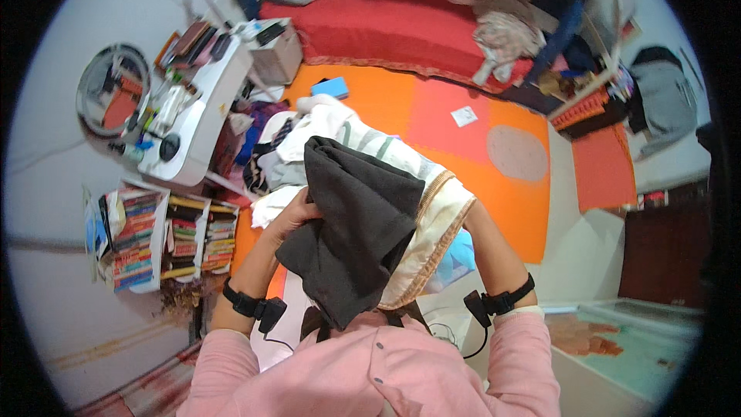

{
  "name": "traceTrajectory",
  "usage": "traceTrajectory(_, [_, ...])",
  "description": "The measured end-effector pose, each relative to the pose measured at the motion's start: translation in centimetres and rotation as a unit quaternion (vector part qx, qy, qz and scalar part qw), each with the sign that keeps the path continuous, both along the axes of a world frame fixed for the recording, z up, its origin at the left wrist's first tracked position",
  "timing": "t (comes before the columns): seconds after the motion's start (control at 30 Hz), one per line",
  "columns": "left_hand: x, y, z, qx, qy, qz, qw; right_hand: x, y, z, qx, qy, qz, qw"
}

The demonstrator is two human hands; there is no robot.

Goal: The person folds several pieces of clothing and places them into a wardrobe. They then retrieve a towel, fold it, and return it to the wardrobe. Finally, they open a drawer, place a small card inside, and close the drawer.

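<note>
My left hand (300, 210) grips the left edge of a folded black cloth (359, 220), its thumb showing against the fabric. The black bundle hangs in front of my chest. Beneath and right of it drapes a cream cloth with a gold-brown stitched border (437, 231). My right hand (473, 217) goes under that cloth's right edge, so its fingers are hidden. Behind the black cloth, white fabric with grey-green stripes (373, 142) spreads toward a heap of mixed clothes (272, 156) on the left. Where one fabric ends and another begins is partly covered.
Orange foam mats (515, 214) cover the floor. A white dressing table (197, 121) and a bookshelf (165, 237) stand left. A red-covered bed (388, 29) lies ahead, with a blue box (330, 88) and a white card (463, 116) on the floor before it.
</note>
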State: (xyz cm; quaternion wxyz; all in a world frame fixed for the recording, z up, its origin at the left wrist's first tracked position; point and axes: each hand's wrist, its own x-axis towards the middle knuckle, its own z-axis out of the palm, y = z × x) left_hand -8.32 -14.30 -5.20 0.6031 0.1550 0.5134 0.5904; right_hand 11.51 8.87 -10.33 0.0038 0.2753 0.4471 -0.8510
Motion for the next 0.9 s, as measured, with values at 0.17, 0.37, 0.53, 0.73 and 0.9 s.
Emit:
traceTrajectory(0.17, [4.3, 4.7, -0.7, 0.089, 0.177, -0.120, 0.973, 8.7, 2.0, 4.0, -0.027, 0.041, -0.050, 0.998])
traceTrajectory(0.37, [8.3, 13.0, -1.6, 0.106, 0.290, -0.228, 0.923, 15.0, 5.7, 5.7, 0.009, 0.076, -0.036, 0.996])
traceTrajectory(0.53, [11.3, 19.2, -4.4, 0.095, 0.142, -0.243, 0.955, 22.6, 9.0, 3.7, -0.093, 0.132, -0.160, 0.974])
traceTrajectory(0.73, [18.4, 28.1, -5.3, 0.029, -0.233, -0.241, 0.942, 29.3, 8.0, 0.2, -0.266, 0.235, -0.486, 0.798])
traceTrajectory(0.9, [26.9, 36.6, -3.6, 0.023, 0.062, -0.300, 0.952, 36.9, 12.6, 0.5, -0.028, 0.240, -0.483, 0.842])
